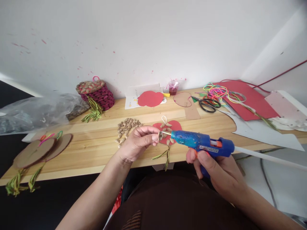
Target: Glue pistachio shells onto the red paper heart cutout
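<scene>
**Gluing a shell at the wooden bench**

Head view: Wooden table (pixel 96 150) running along a white wall, holding craft pieces. Gripping a blue glue gun (pixel 203 143) in the right hand (pixel 220 172), fingers wrapped around the handle, one finger at the orange trigger. Pinching a small peanut shell (pixel 160 136) between thumb and fingertips of the left hand (pixel 137 143), touching the gun's metal nozzle. Hovering both just in front of a red paper apple (pixel 176 126) lying on the table, shells stuck on it. Lying just left of the apple, a heap of peanuts (pixel 126 127); behind the apple, near the wall, black scissors (pixel 209 104); far left of the apple, a woven basket (pixel 97 94).
</scene>
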### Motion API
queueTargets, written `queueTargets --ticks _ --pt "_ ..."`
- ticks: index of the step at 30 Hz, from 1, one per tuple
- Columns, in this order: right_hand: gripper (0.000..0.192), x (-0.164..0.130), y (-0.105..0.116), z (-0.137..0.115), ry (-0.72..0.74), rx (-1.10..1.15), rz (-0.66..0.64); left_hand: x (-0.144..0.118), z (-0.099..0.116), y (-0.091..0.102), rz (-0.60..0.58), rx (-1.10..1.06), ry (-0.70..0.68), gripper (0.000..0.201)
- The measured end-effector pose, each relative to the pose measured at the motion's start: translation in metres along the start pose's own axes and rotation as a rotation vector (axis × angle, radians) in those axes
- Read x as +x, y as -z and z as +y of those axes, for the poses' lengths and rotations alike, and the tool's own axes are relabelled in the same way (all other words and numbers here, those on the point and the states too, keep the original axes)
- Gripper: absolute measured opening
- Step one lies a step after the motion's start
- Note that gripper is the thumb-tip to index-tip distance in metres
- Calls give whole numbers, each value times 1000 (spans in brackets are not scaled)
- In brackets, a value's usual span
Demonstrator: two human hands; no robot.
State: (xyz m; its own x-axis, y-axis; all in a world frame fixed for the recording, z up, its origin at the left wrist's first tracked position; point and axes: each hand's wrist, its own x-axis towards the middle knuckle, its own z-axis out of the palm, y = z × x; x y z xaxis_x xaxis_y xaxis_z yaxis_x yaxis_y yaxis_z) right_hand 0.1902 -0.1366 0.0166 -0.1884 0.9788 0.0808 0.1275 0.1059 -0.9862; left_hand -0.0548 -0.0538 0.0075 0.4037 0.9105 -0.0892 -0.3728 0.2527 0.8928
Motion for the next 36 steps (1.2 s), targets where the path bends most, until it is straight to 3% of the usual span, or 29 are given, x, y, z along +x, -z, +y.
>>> queueTargets --ticks 36 --pt "32 2 3 5 -19 -58 -10 4 -1 1 3 -14 1 25"
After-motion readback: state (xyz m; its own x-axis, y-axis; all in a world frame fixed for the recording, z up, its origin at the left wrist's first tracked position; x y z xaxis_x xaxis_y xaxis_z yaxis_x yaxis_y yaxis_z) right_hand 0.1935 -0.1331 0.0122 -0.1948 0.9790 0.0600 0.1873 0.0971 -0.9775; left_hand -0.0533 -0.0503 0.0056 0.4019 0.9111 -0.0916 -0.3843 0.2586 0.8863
